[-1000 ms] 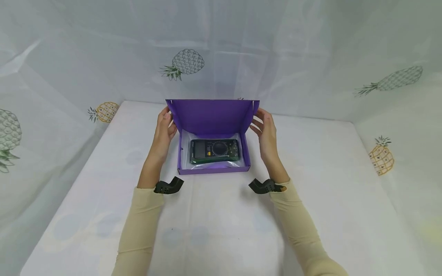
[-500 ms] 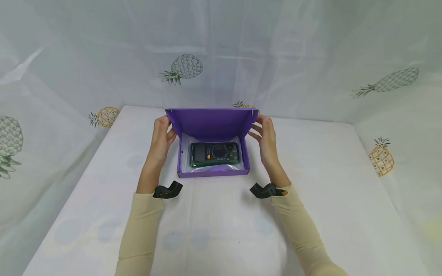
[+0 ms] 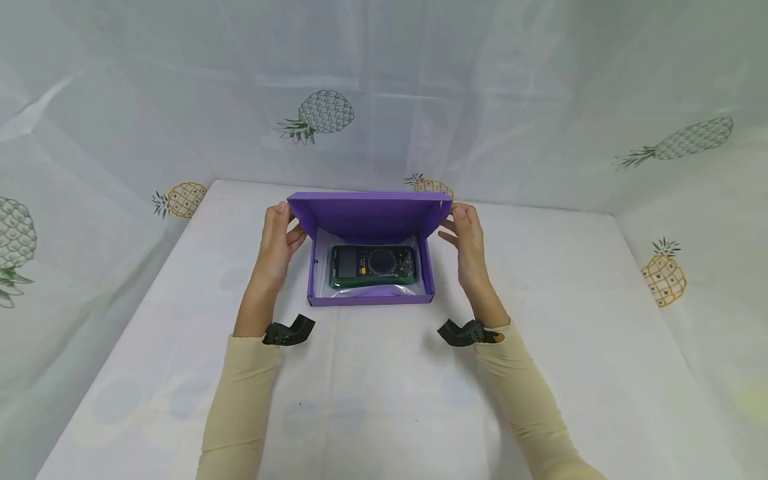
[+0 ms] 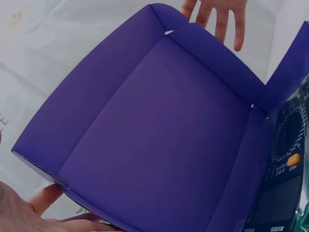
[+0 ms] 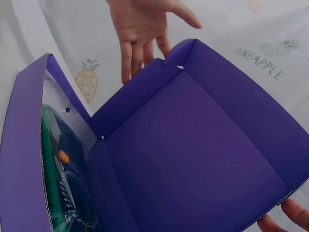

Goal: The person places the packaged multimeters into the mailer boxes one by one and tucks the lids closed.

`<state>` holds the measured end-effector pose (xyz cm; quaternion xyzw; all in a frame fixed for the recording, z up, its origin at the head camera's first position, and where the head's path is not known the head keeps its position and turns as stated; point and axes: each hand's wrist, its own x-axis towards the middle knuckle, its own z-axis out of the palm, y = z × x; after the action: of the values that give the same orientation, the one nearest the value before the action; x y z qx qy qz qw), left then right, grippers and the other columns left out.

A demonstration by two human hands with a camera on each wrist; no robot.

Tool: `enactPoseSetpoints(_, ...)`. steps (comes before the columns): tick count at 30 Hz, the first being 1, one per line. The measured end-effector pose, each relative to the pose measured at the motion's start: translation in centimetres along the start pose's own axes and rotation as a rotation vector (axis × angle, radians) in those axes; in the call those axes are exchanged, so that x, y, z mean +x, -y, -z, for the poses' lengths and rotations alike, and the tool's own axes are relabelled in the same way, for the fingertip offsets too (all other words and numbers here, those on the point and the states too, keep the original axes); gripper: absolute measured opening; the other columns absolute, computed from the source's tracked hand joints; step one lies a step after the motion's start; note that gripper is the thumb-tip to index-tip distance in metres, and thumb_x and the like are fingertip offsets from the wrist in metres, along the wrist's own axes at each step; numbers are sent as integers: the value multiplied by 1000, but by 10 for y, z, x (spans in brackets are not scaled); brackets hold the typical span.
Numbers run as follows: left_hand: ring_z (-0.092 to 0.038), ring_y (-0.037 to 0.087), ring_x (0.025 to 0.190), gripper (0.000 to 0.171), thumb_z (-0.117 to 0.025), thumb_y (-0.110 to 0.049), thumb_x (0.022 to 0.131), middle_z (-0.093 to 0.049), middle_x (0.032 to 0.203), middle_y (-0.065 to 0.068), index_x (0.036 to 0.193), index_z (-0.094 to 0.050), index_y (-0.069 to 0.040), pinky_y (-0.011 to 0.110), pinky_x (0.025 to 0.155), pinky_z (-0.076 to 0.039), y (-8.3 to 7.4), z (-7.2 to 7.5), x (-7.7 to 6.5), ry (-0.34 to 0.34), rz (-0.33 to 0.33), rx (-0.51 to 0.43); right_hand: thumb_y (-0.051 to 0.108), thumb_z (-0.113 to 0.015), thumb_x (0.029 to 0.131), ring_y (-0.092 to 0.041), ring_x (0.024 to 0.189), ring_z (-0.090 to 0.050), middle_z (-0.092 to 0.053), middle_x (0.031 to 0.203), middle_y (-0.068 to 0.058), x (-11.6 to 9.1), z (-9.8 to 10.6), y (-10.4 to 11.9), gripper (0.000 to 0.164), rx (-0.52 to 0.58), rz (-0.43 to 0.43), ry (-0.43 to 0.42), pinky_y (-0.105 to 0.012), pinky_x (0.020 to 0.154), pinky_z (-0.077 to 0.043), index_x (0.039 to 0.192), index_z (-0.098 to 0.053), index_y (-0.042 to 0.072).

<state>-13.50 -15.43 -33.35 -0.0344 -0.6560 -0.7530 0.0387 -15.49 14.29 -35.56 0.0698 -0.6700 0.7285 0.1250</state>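
A purple cardboard box (image 3: 372, 301) lies on the table with its lid (image 3: 369, 217) raised and leaning toward me. Inside rests a dark multimeter (image 3: 373, 264) with a round dial and an orange button, in a clear plastic bag (image 3: 322, 273). My left hand (image 3: 275, 243) is at the lid's left side; in the right wrist view the left hand (image 5: 142, 29) has its fingers extended along that side flap. At the opposite side is my right hand (image 3: 470, 243); in the left wrist view the right hand (image 4: 219, 14) shows straight fingers behind the flap.
A white cloth (image 3: 384, 387) with faint round spots covers the table. Behind it hangs a pale curtain (image 3: 510, 100) with printed pineapples. Black straps (image 3: 291, 331) with a camera mount sit on both wrists.
The lid has tipped forward toward me, its top edge coming lower so its outer face now shows. Both hands have moved down along with it. The multimeter stays in the box.
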Motion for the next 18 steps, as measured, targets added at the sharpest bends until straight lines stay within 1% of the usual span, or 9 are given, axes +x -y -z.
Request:
enactPoseSetpoints(4,-31,50,136,30,-32,-38,105,-26,147,28,114,-34,-9,54,115,-25,1,1,-1,-12,4,29,69,-58,83,-28,107,-59,-57,114,-1,-1,1,0,58,7,-9,-4,-44,93,-50,106,-52,16)
enactPoseSetpoints(6,-33,49,136,27,-34,-35,104,-28,146,26,112,-35,-9,54,115,-27,2,1,-2,-23,4,41,62,-58,87,-27,106,-59,-57,111,1,-2,1,1,49,2,-12,-2,-42,92,-51,104,-52,17)
enactPoseSetpoints(8,-35,48,135,25,-35,-33,105,-29,146,26,111,-36,-9,53,114,-28,3,1,-2,-31,5,54,55,-57,91,-30,106,-59,-57,108,1,-3,1,2,41,4,-11,1,-42,91,-52,103,-52,16)
enactPoseSetpoints(11,-36,48,135,21,-36,-32,105,-30,145,25,110,-36,-11,53,114,-29,3,2,-3,-28,3,63,54,-58,92,-33,107,-59,-58,107,0,-4,2,2,40,3,-18,6,-41,90,-53,103,-52,15)
enactPoseSetpoints(13,-36,48,135,20,-35,-32,104,-30,145,24,111,-36,-13,53,115,-28,3,3,-4,-21,1,72,57,-58,91,-31,107,-60,-58,108,-1,-5,2,2,44,7,-24,10,-40,90,-54,103,-52,15)
enactPoseSetpoints(15,-35,48,135,19,-35,-31,104,-31,145,23,110,-36,-14,54,115,-28,4,3,-5,-18,-1,70,59,-58,90,-25,106,-61,-58,108,0,-5,2,1,46,12,-33,10,-38,88,-55,103,-52,16)
enactPoseSetpoints(18,-35,48,135,19,-36,-31,104,-31,145,22,110,-37,-13,53,115,-28,5,3,-5,-22,-2,66,50,-55,95,-20,103,-62,-57,108,0,-5,3,1,38,28,-41,12,-35,86,-57,103,-51,13)
